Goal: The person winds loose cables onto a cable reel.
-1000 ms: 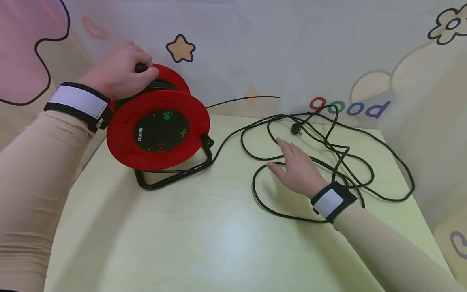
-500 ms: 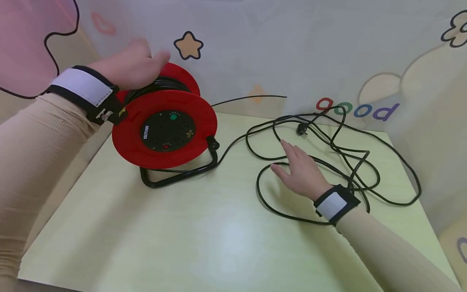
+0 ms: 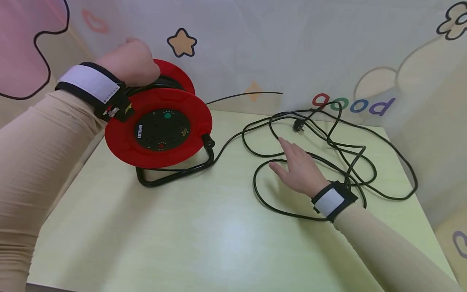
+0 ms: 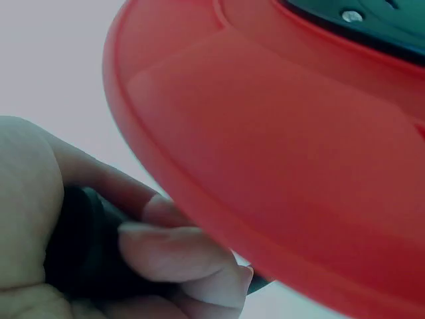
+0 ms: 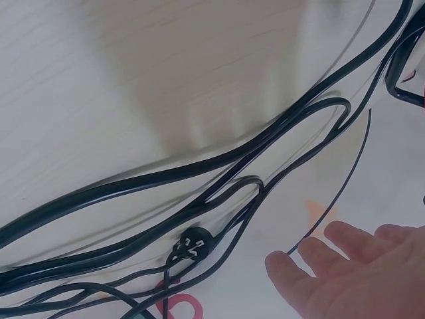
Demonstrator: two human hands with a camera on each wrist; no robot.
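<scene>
I have the red cable reel [image 3: 122,140] in the upper left of the head view, standing on its black tube frame [image 3: 178,175], its dark round panel [image 3: 162,129] facing me and black cable [image 3: 166,82] wound between the two red discs. At the reel's top I see the left hand [image 3: 135,65]; the left wrist view shows me its fingers curled round a black knob [image 4: 89,246], just beside the red rim. From the reel the cable runs rightward and lies in loose, crossing loops over the right half of the worktop [image 3: 204,235], with the black plug [image 3: 298,125] among them, right of centre. I see the right hand [image 3: 300,172] over those loops, fingers straight and side by side, thumb apart; whether it touches the cable I cannot tell. Each wrist wears a black and white band [image 3: 89,85]. Across the top, the pale wall [image 3: 233,48] carries an outlined star [image 3: 181,42], and the coloured letters [image 3: 352,106] of "good" sit toward the upper right
</scene>
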